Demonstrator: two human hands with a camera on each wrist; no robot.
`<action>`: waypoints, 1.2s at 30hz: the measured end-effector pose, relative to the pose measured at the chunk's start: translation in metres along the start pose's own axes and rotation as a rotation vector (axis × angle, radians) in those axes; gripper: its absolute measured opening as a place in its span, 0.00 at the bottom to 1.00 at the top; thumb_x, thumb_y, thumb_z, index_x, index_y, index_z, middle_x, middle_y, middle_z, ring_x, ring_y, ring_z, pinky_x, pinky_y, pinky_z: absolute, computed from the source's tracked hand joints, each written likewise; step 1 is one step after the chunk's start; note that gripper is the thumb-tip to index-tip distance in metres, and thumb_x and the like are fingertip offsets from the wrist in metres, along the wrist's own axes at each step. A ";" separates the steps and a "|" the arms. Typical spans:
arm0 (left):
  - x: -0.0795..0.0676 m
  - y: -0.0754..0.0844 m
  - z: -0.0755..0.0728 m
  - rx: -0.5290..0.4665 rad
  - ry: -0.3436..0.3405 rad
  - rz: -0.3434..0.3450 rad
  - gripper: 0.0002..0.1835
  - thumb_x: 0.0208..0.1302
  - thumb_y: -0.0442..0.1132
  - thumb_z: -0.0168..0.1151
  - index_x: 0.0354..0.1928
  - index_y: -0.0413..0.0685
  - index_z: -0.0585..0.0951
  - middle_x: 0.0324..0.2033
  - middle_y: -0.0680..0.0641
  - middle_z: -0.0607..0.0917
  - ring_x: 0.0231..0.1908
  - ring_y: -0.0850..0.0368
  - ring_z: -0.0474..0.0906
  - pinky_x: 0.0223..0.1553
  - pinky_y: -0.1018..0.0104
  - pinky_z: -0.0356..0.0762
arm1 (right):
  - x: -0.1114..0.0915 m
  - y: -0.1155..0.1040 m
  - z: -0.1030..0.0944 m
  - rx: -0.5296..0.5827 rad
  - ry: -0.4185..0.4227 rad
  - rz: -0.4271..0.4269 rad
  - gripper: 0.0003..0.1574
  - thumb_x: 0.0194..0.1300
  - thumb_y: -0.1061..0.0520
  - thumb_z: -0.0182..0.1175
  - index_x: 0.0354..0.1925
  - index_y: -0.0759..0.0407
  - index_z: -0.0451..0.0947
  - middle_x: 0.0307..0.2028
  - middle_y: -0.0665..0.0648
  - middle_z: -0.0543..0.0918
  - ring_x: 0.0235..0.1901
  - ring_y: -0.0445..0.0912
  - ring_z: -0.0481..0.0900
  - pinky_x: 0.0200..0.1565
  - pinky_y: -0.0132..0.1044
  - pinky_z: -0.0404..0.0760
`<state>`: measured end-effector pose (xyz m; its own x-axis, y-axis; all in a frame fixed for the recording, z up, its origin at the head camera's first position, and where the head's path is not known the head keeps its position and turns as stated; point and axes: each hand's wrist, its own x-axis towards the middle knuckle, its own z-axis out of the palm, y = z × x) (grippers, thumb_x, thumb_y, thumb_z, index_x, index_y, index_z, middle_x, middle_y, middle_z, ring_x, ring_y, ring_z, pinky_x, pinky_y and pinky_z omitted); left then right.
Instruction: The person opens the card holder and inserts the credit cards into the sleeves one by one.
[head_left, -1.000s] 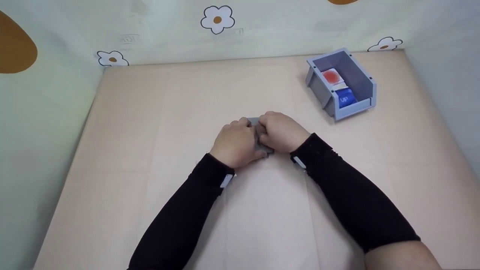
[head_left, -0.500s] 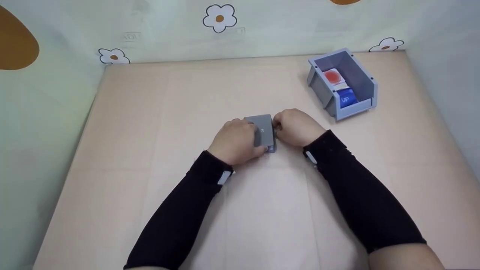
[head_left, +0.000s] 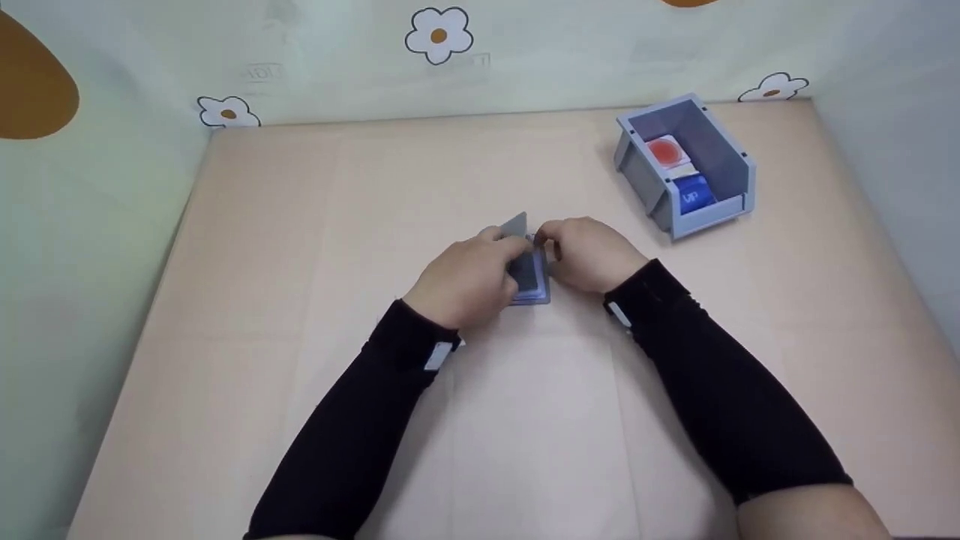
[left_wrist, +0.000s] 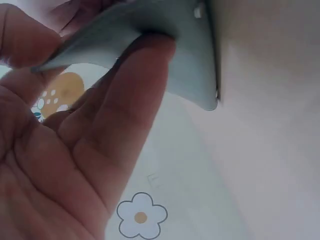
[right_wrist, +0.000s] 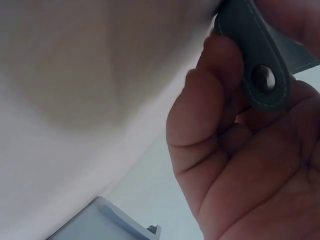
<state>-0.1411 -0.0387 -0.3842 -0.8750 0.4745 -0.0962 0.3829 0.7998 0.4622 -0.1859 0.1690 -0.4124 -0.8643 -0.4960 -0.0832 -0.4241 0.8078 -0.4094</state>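
Note:
A small grey-green wallet (head_left: 534, 291) lies on the table between both hands, its cover tilted up from the inside. My left hand (head_left: 466, 281) pinches the raised cover; in the left wrist view the thumb presses along the cover (left_wrist: 190, 70), with other fingers behind it. At the wallet's right edge is my right hand (head_left: 596, 255), fingers curled and holding the edge. The right wrist view shows a stitched strap tab (right_wrist: 240, 37) with a metal snap (right_wrist: 263, 78) hanging over the curled fingers. Part of the wallet is hidden behind the left hand.
A grey plastic bin (head_left: 709, 220) stands at the back right, holding a white box with a red circle (head_left: 666, 152) and a blue packet (head_left: 694, 196). Walls printed with flowers (head_left: 439, 36) border the beige table (head_left: 337, 187).
The wallet's closed cover has been lifted toward the left by my left hand, showing its inside. My right hand first moved right, off the wallet's top, and now holds its right edge.

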 end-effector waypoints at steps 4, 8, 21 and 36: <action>-0.001 0.001 -0.007 -0.017 0.021 -0.072 0.18 0.65 0.33 0.57 0.56 0.44 0.82 0.49 0.45 0.84 0.41 0.51 0.81 0.47 0.56 0.82 | 0.000 0.000 0.001 -0.001 -0.024 0.019 0.20 0.63 0.63 0.61 0.53 0.61 0.86 0.38 0.60 0.87 0.39 0.55 0.81 0.51 0.51 0.82; -0.003 -0.002 -0.015 0.001 0.077 -0.129 0.11 0.68 0.33 0.54 0.46 0.41 0.84 0.40 0.45 0.85 0.38 0.51 0.80 0.45 0.56 0.83 | 0.000 -0.001 0.000 -0.007 -0.039 0.022 0.21 0.63 0.62 0.59 0.53 0.62 0.87 0.41 0.61 0.89 0.41 0.55 0.82 0.55 0.51 0.83; -0.003 -0.022 -0.014 0.180 0.164 -0.312 0.15 0.66 0.39 0.56 0.32 0.35 0.88 0.63 0.35 0.81 0.57 0.39 0.79 0.57 0.43 0.82 | -0.001 -0.004 -0.001 -0.020 -0.040 0.018 0.21 0.62 0.54 0.69 0.53 0.61 0.88 0.40 0.60 0.89 0.43 0.55 0.83 0.58 0.53 0.82; 0.005 -0.017 0.011 0.133 0.017 -0.226 0.31 0.70 0.62 0.66 0.58 0.41 0.83 0.44 0.44 0.90 0.38 0.51 0.85 0.44 0.51 0.85 | 0.002 -0.002 0.003 -0.006 -0.007 -0.070 0.18 0.66 0.62 0.61 0.52 0.59 0.89 0.45 0.60 0.91 0.46 0.55 0.86 0.56 0.52 0.82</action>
<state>-0.1490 -0.0458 -0.4023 -0.9472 0.2729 -0.1682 0.2118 0.9266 0.3108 -0.1860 0.1655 -0.4145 -0.8307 -0.5534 -0.0613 -0.4849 0.7731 -0.4090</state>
